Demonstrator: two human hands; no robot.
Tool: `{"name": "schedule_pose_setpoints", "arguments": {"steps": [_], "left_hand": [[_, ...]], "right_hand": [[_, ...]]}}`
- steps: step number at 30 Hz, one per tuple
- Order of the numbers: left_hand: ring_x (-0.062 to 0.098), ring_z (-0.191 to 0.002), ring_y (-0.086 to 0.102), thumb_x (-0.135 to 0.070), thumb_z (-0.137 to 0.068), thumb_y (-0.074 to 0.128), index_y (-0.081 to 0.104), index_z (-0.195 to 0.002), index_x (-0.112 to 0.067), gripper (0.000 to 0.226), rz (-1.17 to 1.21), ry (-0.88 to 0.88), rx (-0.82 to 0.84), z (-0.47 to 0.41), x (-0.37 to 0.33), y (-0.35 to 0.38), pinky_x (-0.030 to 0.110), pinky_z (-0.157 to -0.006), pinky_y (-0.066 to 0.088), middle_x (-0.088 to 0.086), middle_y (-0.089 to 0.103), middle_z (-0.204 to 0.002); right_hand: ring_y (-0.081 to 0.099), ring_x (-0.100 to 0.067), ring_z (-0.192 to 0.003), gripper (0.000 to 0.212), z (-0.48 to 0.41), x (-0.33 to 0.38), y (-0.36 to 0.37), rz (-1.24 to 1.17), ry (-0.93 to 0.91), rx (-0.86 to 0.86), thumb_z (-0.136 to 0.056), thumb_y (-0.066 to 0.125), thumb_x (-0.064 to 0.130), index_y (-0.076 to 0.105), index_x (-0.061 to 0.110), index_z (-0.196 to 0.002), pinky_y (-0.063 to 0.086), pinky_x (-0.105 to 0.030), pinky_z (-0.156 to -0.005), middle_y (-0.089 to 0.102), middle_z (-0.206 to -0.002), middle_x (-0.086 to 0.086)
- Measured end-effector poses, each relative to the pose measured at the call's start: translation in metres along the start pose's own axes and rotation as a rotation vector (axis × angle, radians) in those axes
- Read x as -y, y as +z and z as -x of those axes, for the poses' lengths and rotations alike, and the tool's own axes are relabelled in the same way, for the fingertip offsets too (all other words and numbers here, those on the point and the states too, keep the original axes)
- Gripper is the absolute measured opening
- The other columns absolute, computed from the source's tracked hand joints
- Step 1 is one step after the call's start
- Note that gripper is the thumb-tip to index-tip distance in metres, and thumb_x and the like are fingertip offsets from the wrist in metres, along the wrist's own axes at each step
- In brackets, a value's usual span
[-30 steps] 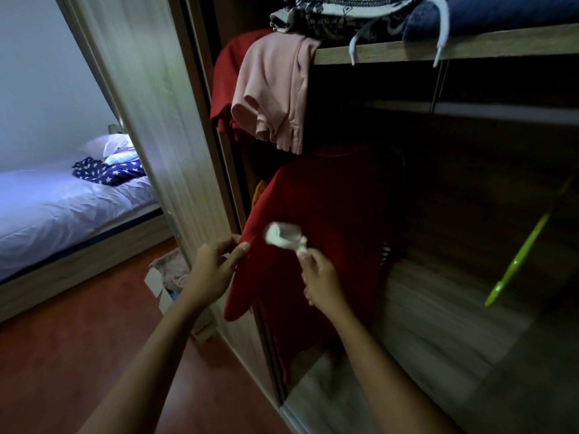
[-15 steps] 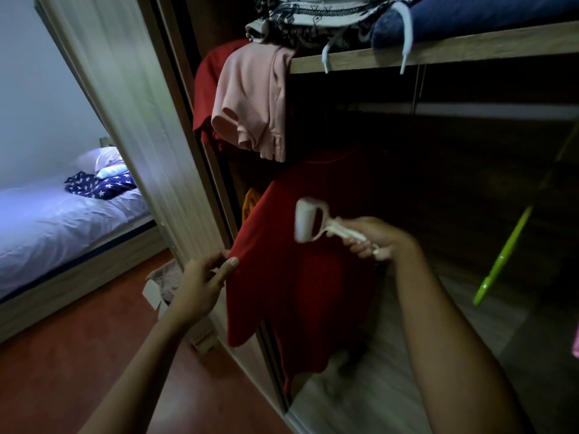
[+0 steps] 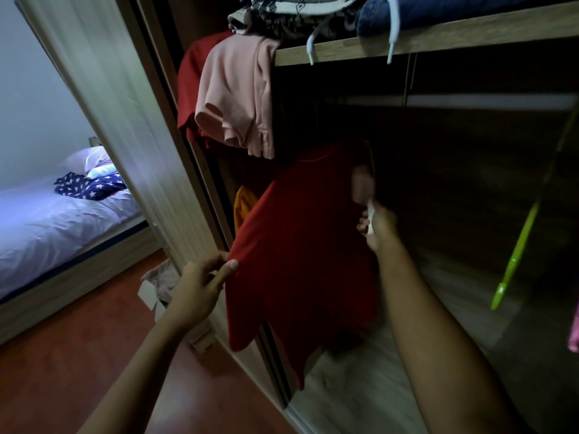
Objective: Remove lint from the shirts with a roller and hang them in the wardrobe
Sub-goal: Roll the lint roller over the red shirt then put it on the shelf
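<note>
Two hands work on a red shirt (image 3: 300,261) hanging in the open wardrobe (image 3: 438,42).
The left hand (image 3: 200,286) pinches the shirt's left edge, its grip closed on the cloth between thumb and fingers. The right hand (image 3: 379,227) has its grip wrapped round the white handle of the roller (image 3: 363,183), whose blurred head sits at the shirt's upper right part. A pink shirt (image 3: 238,98) drapes over the shelf edge above; a green hanger (image 3: 517,255) hangs at the right.
</note>
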State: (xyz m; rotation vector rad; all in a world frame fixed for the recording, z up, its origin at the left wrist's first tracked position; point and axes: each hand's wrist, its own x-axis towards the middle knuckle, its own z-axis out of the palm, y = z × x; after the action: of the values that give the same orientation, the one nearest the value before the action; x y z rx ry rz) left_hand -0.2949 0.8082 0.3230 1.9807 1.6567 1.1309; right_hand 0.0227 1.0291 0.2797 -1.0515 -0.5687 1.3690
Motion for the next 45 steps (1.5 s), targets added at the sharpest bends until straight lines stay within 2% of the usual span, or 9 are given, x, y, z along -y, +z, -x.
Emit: {"name": "schedule_pose_setpoints", "arguments": {"steps": [6, 10, 16, 19, 26, 29, 32, 39, 45], "left_hand": [[0.017, -0.064, 0.062, -0.021, -0.102, 0.056, 0.068, -0.087, -0.025, 0.020, 0.061, 0.005, -0.001, 0.002, 0.005, 0.003, 0.025, -0.060, 0.049, -0.001, 0.068, -0.075], [0.014, -0.064, 0.060, -0.024, -0.101, 0.057, 0.068, -0.088, -0.027, 0.017, 0.091, -0.004, -0.009, 0.000, 0.009, 0.004, 0.035, -0.061, 0.050, 0.002, 0.066, -0.073], [0.001, -0.067, 0.065, -0.015, -0.102, 0.055, 0.069, -0.093, -0.022, 0.018, 0.121, -0.013, -0.027, 0.003, 0.002, 0.004, 0.013, -0.062, 0.049, -0.012, 0.070, -0.076], [0.010, -0.071, 0.069, -0.017, -0.102, 0.055, 0.070, -0.093, -0.019, 0.018, 0.115, -0.020, -0.028, 0.005, 0.001, 0.002, 0.016, -0.063, 0.052, 0.001, 0.072, -0.082], [0.037, -0.081, 0.068, -0.025, -0.102, 0.055, 0.070, -0.097, -0.009, 0.022, 0.134, -0.032, -0.025, 0.000, 0.011, -0.007, 0.051, -0.074, 0.056, 0.018, 0.070, -0.086], [0.034, -0.076, 0.067, -0.023, -0.102, 0.055, 0.069, -0.092, -0.007, 0.023, 0.121, -0.016, -0.023, -0.005, 0.009, -0.012, 0.046, -0.069, 0.054, 0.017, 0.069, -0.082], [0.027, -0.075, 0.069, -0.025, -0.100, 0.056, 0.070, -0.091, -0.013, 0.021, 0.110, -0.035, -0.008, -0.008, 0.010, -0.013, 0.039, -0.070, 0.055, 0.008, 0.071, -0.080], [0.009, -0.066, 0.067, -0.020, -0.101, 0.057, 0.071, -0.090, -0.021, 0.018, 0.114, -0.028, -0.008, -0.009, 0.009, -0.005, 0.031, -0.063, 0.053, 0.000, 0.072, -0.075], [0.018, -0.061, 0.063, -0.027, -0.099, 0.058, 0.071, -0.089, -0.021, 0.018, 0.077, 0.003, 0.000, -0.012, 0.009, -0.007, 0.041, -0.060, 0.050, 0.003, 0.070, -0.075]], "right_hand": [[0.040, -0.011, -0.049, 0.026, -0.003, -0.024, 0.007, -0.017, 0.049, -0.052, -0.105, 0.039, 0.037, 0.055, 0.016, -0.107, 0.033, -0.019, -0.039, 0.047, -0.070, 0.001], [0.042, -0.011, -0.040, 0.024, 0.029, -0.055, 0.007, 0.297, 0.029, 0.213, -0.103, 0.047, 0.042, 0.056, 0.020, -0.107, 0.032, -0.019, -0.038, 0.048, -0.067, -0.002], [0.038, -0.008, -0.042, 0.035, 0.085, -0.098, -0.009, 0.669, 0.217, 0.660, -0.100, 0.053, 0.043, 0.068, 0.014, -0.113, 0.031, -0.019, -0.040, 0.049, -0.062, 0.001], [0.038, -0.008, -0.045, 0.040, 0.085, -0.092, -0.012, 0.742, 0.253, 0.774, -0.099, 0.054, 0.041, 0.071, 0.007, -0.112, 0.033, -0.022, -0.043, 0.050, -0.062, 0.003], [0.037, -0.007, -0.035, 0.029, 0.039, -0.054, -0.014, 0.296, 0.103, 0.248, -0.103, 0.049, 0.036, 0.063, 0.011, -0.100, 0.029, -0.016, -0.036, 0.048, -0.066, -0.003], [0.047, -0.012, -0.048, 0.034, 0.024, -0.043, -0.008, -0.063, 0.106, -0.127, -0.105, 0.039, 0.042, 0.052, 0.015, -0.121, 0.038, -0.021, -0.045, 0.051, -0.075, -0.002], [0.053, -0.014, -0.058, 0.043, 0.021, -0.027, -0.001, -0.128, 0.088, -0.182, -0.103, 0.042, 0.046, 0.051, 0.015, -0.131, 0.045, -0.023, -0.048, 0.058, -0.082, 0.000], [0.044, -0.012, -0.031, 0.031, 0.083, -0.009, 0.031, 0.235, -0.090, 0.179, -0.104, 0.045, 0.038, 0.062, 0.012, -0.104, 0.034, -0.018, -0.033, 0.050, -0.064, -0.006], [0.039, -0.011, -0.038, 0.039, 0.141, -0.023, 0.016, 0.675, 0.078, 0.731, -0.099, 0.054, 0.042, 0.071, 0.008, -0.104, 0.030, -0.018, -0.038, 0.052, -0.059, -0.002]]}}
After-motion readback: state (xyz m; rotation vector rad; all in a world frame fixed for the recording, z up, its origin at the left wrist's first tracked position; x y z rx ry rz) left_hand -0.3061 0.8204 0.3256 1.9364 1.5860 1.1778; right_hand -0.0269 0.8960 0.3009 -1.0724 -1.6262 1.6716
